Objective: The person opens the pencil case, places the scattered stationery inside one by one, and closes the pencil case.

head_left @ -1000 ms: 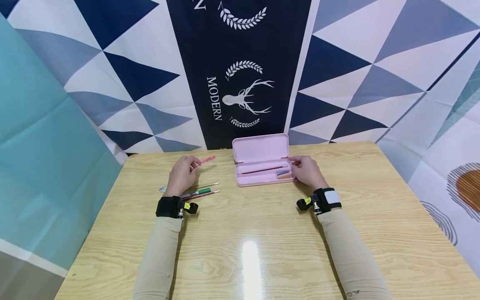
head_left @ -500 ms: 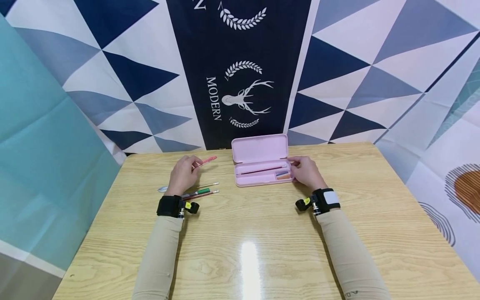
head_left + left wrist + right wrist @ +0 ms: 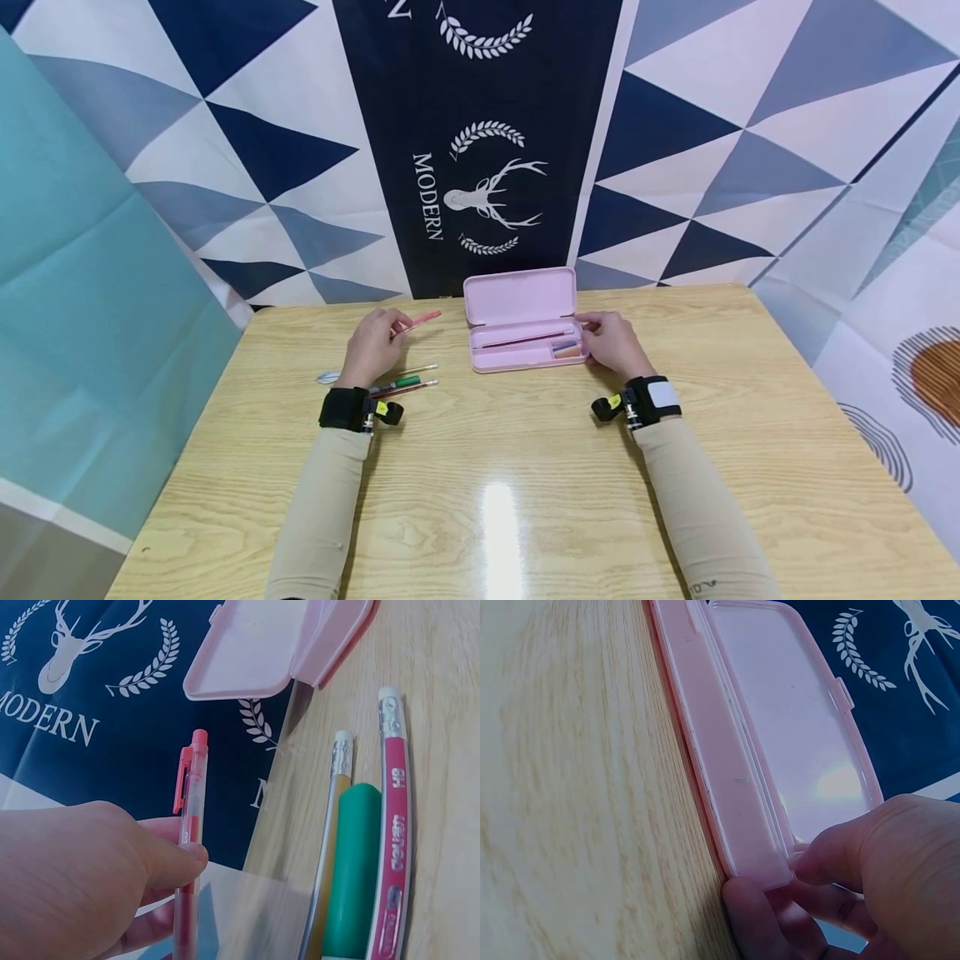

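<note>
- Kind of room unclear: home, office or studio.
- Wood-grain table [image 3: 570,492] in front.
- Creased triangle-patterned hanging [image 3: 285,154] behind, its dark panel [image 3: 487,92] printed "MODERN" beside a deer head [image 3: 462,200].

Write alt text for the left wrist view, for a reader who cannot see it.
The left hand pinches a pink pen. To the right in the picture, a yellow pencil, a green-capped marker and a red pencil lie side by side on a wooden table; part of an open pink case shows at the top, with a dark printed backdrop behind.
</note>
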A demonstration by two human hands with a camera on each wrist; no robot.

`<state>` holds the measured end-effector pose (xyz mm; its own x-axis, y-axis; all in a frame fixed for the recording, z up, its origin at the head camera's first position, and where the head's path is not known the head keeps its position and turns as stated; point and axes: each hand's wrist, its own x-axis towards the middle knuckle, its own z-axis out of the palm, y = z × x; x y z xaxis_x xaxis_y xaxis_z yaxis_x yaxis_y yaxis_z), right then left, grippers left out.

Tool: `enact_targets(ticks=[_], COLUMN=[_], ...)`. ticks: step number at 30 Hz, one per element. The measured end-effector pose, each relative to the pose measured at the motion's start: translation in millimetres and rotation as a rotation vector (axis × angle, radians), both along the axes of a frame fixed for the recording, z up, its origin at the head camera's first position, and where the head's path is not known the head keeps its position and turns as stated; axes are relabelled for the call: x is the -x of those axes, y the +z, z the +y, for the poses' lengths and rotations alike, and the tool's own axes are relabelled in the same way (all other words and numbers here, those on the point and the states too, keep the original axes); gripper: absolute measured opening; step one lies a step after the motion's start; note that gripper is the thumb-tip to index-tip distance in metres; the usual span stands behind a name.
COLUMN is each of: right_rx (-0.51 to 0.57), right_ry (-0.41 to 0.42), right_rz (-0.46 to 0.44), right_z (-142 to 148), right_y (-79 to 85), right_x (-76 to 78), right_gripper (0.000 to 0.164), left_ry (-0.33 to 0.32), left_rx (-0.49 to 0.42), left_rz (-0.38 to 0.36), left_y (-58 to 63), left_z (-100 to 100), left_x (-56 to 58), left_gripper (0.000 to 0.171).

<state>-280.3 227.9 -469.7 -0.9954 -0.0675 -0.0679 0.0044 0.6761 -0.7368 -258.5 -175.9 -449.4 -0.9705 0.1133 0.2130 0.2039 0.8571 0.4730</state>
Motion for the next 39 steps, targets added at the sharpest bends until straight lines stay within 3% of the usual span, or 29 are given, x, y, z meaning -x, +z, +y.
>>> enact_targets(ticks=[16, 39], right_rx=[-0.005, -0.008], right_ry=[-0.027, -0.018], right_rz=[-0.037, -0.027], right_z=[-1, -2], right_y=[-2.3, -0.6], right_x=[-0.3, 0.0], right_gripper=[0.04, 0.041], left_ry=[-0.032, -0.085], left_rx=[0.023, 0.056], left_rz=[-0.016, 0.042], left_y=[2.2, 0.4], left_z=[14, 35], left_x=[1.3, 7.0], left_gripper=[0.019, 0.017])
